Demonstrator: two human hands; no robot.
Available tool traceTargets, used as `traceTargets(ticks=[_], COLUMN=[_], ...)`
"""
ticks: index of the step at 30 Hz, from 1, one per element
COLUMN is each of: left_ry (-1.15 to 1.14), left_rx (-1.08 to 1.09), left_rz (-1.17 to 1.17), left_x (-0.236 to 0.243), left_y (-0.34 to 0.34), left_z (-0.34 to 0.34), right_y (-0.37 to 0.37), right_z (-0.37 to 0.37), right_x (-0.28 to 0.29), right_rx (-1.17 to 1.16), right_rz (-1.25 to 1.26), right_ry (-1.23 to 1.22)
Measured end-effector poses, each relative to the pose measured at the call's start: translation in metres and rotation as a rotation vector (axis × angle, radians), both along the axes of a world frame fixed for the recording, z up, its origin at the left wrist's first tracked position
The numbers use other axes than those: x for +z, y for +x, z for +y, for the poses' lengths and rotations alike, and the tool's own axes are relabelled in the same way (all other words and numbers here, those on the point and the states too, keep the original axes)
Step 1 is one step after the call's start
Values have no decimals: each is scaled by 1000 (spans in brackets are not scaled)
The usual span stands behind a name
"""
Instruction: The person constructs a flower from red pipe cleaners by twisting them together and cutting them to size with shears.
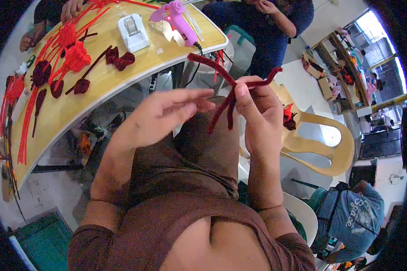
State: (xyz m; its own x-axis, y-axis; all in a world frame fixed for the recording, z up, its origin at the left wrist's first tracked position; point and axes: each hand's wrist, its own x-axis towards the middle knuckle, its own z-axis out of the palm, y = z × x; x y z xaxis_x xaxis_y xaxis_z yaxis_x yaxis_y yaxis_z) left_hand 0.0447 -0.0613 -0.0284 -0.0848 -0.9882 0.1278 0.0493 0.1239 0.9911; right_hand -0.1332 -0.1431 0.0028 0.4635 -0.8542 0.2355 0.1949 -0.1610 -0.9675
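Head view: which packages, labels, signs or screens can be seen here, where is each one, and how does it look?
White box: on the wooden table, beside the pink glue gun; rectangular, with a clear window on top.
Cardboard boxes: on a far shelf at the upper right; brown, too small to tell more.
Print on a blue shirt: on a person at the lower right; pale letters, curved.
No screens or signs are clear.

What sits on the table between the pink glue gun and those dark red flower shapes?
In the head view, a white boxy holder stands on the wooden table between the pink glue gun and the dark red flower shapes.
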Motion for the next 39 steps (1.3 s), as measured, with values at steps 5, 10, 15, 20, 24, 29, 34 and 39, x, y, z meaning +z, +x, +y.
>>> traceTargets(ticks=[5,10,15,20,24,29,34,39], left_ry=[58,-78,-38,-343,-395,-465,-373,-310], left_rx=[-9,210,157,202,227,428,633,872], left_rz=[164,66,-78,-349,-496,-359,-195,-213], left_x=[12,5,5,-11,0,5,-1,-11], left_y=[-20,-48,-48,-43,-24,5,10,25], left_z=[2,7,12,10,8,34,59,79], right_y=[13,24,24,31,28,36,59,82], right_z=[9,20,21,26,22,29,39,26], right_x=[-2,-5,-5,-10,-17,-16,-11,-1], right_rx=[-28,-166,-110,-126,-63,11,174,458], right_rz=[-25,-77,-34,68,-38,10,183,213], right_ry=[20,-73,-80,-158,-221,-353,-324,-466])
